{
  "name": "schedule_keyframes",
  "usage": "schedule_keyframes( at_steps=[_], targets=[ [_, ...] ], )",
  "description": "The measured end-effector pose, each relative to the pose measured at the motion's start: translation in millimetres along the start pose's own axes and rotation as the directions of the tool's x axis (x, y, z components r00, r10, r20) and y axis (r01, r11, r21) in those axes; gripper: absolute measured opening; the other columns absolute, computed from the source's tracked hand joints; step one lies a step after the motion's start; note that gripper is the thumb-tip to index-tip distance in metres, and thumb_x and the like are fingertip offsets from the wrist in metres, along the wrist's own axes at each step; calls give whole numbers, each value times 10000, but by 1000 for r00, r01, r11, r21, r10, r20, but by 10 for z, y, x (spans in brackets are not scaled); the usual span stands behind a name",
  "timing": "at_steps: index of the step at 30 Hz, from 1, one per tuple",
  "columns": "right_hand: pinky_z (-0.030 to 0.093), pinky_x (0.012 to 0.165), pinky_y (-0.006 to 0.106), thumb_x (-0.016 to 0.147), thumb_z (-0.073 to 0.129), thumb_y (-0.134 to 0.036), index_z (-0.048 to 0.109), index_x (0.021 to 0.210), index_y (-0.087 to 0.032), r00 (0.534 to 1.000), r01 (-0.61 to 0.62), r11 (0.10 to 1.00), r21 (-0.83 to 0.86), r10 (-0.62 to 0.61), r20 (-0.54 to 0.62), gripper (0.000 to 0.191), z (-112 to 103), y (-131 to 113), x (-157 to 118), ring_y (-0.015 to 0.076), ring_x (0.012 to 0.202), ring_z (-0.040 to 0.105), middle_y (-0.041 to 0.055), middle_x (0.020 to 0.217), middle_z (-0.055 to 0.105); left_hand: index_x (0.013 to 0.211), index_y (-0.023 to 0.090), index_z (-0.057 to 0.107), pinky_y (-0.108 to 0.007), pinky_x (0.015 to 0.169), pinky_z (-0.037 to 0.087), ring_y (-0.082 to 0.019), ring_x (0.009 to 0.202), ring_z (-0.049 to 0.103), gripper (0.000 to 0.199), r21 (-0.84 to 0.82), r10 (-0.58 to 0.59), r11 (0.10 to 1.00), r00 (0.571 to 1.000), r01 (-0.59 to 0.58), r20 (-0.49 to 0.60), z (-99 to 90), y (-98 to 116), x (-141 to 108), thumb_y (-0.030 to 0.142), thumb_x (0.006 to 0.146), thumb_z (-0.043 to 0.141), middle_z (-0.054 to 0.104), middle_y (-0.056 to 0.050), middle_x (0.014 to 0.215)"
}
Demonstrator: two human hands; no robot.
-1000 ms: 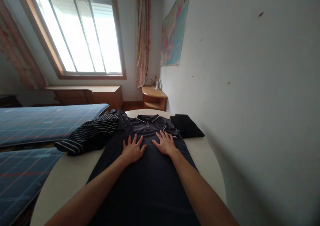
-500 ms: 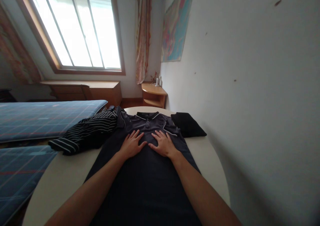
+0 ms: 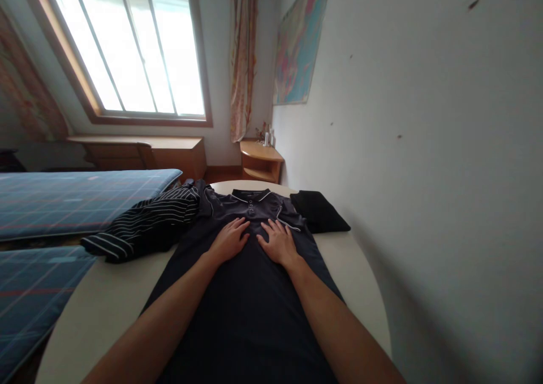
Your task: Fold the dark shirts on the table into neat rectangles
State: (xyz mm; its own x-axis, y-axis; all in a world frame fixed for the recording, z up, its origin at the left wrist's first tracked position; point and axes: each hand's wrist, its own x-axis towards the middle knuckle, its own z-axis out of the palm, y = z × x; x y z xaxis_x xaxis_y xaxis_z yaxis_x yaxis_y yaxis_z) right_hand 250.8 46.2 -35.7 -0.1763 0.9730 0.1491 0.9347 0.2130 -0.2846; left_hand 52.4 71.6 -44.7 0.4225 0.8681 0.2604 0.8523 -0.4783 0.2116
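A dark polo shirt (image 3: 250,310) with white piping and a buttoned placket lies spread face up, its collar at the far end. My left hand (image 3: 229,240) rests flat on the chest of the shirt, left of the placket line, fingers extended. On the other side my right hand (image 3: 278,242) lies palm down on the cloth with its fingers spread. Neither hand grips anything. The shirt's right sleeve is bent inward beside the piping. Its lower hem runs out of view toward me.
The shirt lies on a pale round table (image 3: 365,293). A black striped garment (image 3: 148,220) is heaped on the left, partly over the edge. Folded black cloth (image 3: 320,211) sits at the far right. Blue plaid mattresses (image 3: 85,203) flank the left side; a wall (image 3: 445,203) rises on the right.
My left hand has slid slightly forward and right over the shirt, its fingers closer together. My right hand has shifted a little forward. The garments lie as before.
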Motion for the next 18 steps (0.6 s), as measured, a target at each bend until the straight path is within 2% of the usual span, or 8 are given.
schedule_keyframes(
  at_steps=[3,8,11,15,18],
  targets=[
    [138,1197,479,965,385,-569,424,1500,-262,1000,13,1000,-6,-13,-2,618,9,13,4,270,1486,232,61,1602,324,1454,247,495,-440,1198,242,-248,1463,318,492,-18,52,999,997,-51,50,3,42,-95,365,983,411,388,-51,1572],
    [123,1202,480,952,406,-581,422,1504,-248,1000,27,1000,-7,-27,-2,645,-8,4,-49,280,1487,225,67,1599,330,1519,331,379,-549,1188,174,-335,1505,167,560,60,-63,997,993,57,100,-41,151,-214,504,987,404,263,-32,1627],
    [124,1204,463,949,408,-583,417,1507,-258,1000,13,1000,-3,-13,4,646,-23,-10,-75,279,1493,212,63,1609,309,1537,333,343,-564,1184,156,-364,1505,137,596,83,-79,994,990,70,117,-51,187,-238,547,983,390,232,-42,1636],
    [109,1198,476,922,432,-629,366,1534,-277,998,-56,998,-23,56,9,709,-26,-29,-99,323,1512,126,70,1646,197,1547,338,314,-576,1180,148,-376,1503,127,621,90,-72,994,990,61,125,-40,194,-257,583,980,373,218,-46,1640],
    [87,1196,486,920,423,-641,357,1538,-276,997,-81,996,-28,81,8,721,-22,-34,-123,335,1511,118,76,1648,192,1542,345,324,-584,1180,145,-376,1503,132,616,97,-74,993,991,63,112,-39,205,-268,583,977,384,233,-47,1636]
  ],
)
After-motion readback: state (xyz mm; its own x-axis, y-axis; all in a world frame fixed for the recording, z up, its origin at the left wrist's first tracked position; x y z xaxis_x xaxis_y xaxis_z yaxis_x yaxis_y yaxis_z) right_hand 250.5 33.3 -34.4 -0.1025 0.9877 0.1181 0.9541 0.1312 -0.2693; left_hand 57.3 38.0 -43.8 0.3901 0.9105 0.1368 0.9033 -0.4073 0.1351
